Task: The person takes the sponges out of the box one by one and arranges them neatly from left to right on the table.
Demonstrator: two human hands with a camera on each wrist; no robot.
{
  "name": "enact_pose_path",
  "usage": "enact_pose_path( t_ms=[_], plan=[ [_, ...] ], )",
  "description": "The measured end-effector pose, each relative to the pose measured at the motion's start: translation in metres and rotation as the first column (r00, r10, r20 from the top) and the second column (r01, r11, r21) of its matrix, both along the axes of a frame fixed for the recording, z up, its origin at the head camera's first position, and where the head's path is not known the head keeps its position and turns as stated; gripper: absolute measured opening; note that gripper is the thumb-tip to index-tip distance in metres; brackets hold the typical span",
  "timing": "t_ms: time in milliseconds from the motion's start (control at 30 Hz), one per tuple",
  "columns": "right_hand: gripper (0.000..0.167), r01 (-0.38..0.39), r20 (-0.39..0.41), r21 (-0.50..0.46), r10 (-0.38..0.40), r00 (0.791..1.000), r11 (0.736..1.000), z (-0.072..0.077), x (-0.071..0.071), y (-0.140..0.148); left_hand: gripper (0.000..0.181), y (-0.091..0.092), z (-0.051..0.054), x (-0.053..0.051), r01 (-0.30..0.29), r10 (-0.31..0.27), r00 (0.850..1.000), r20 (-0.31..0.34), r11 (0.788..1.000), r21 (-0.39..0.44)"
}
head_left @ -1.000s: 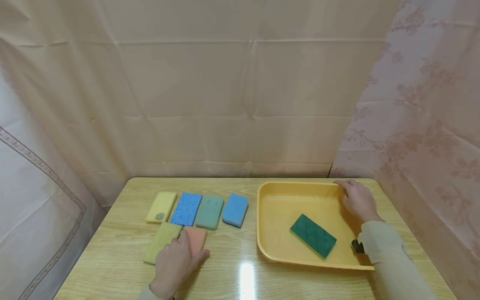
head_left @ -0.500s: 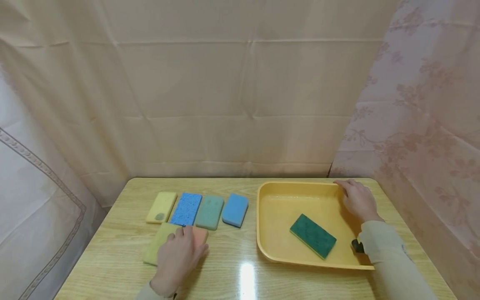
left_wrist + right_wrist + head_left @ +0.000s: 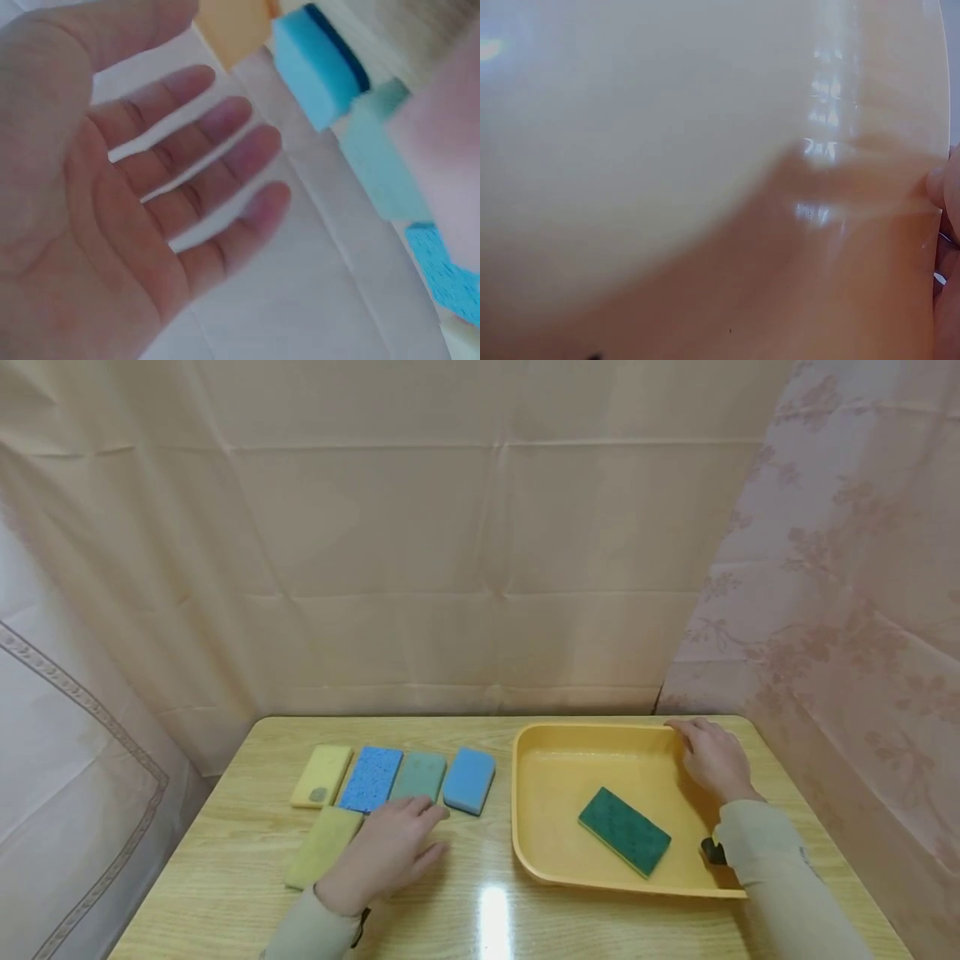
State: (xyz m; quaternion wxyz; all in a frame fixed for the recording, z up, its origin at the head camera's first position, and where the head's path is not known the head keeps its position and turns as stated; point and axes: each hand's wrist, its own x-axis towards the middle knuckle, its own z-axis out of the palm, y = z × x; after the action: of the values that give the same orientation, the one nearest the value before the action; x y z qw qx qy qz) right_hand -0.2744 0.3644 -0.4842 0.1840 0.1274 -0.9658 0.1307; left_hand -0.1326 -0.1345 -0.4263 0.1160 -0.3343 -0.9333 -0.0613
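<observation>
My left hand (image 3: 393, 843) is over the near row of sponges, its fingers extended and nothing in its palm in the left wrist view. It hides the pink sponge (image 3: 450, 142) from the head view; the left wrist view shows that sponge blurred, beyond the fingertips. Just left of the hand lies an olive-yellow sponge (image 3: 324, 847). Behind it are a yellow sponge (image 3: 322, 775), a speckled blue sponge (image 3: 371, 779), a pale green sponge (image 3: 420, 775) and a blue sponge (image 3: 469, 780). My right hand (image 3: 716, 762) grips the far right rim of the yellow tray (image 3: 551, 814).
Inside the tray lies a dark green scouring sponge (image 3: 625, 832), set diagonally. The wooden table (image 3: 210, 868) ends at a beige curtain (image 3: 450, 568) behind it. A floral cloth (image 3: 847, 610) hangs at the right.
My left hand has come off the pink sponge and shifted right and slightly away from me, now covering it. The right hand and tray have stayed put.
</observation>
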Motion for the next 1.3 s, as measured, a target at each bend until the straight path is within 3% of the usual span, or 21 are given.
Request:
enact_pose_path(
  t_ms=[167, 333, 567, 800, 900, 1133, 1300],
  plan=[
    [0.038, 0.007, 0.002, 0.002, -0.007, 1.000, 1.000, 0.000, -0.001, -0.001, 0.030, 0.012, 0.014, -0.011, 0.129, -0.135, 0.988, 0.069, 0.988, 0.084],
    [0.038, 0.009, -0.007, -0.001, -0.009, 1.000, 1.000, -0.001, -0.001, -0.001, 0.025, 0.029, 0.026, -0.024, 0.224, -0.234, 0.967, 0.103, 0.969, 0.107],
    [0.039, 0.018, 0.027, -0.003, -0.018, 0.999, 1.000, -0.001, 0.000, -0.002, 0.025, 0.055, 0.039, -0.035, 0.319, -0.318, 0.948, -0.007, 0.948, 0.025],
    [0.040, 0.028, 0.052, -0.003, -0.028, 0.998, 1.000, -0.001, 0.000, -0.002, 0.021, 0.080, 0.054, -0.039, 0.433, -0.429, 0.898, -0.098, 0.901, 0.026],
    [0.040, 0.033, 0.064, -0.005, -0.032, 0.997, 0.999, 0.000, 0.001, -0.002, 0.021, 0.091, 0.062, -0.040, 0.455, -0.453, 0.887, -0.091, 0.891, 0.004],
    [0.037, 0.014, 0.031, -0.008, -0.014, 0.999, 1.000, 0.001, 0.001, -0.001, 0.033, 0.120, 0.082, -0.041, 0.433, -0.438, 0.899, -0.013, 0.893, -0.126],
    [0.038, 0.016, 0.024, -0.013, -0.015, 1.000, 1.000, 0.000, 0.000, 0.000, 0.046, 0.140, 0.086, -0.044, 0.441, -0.451, 0.893, -0.003, 0.875, -0.197]
  ],
)
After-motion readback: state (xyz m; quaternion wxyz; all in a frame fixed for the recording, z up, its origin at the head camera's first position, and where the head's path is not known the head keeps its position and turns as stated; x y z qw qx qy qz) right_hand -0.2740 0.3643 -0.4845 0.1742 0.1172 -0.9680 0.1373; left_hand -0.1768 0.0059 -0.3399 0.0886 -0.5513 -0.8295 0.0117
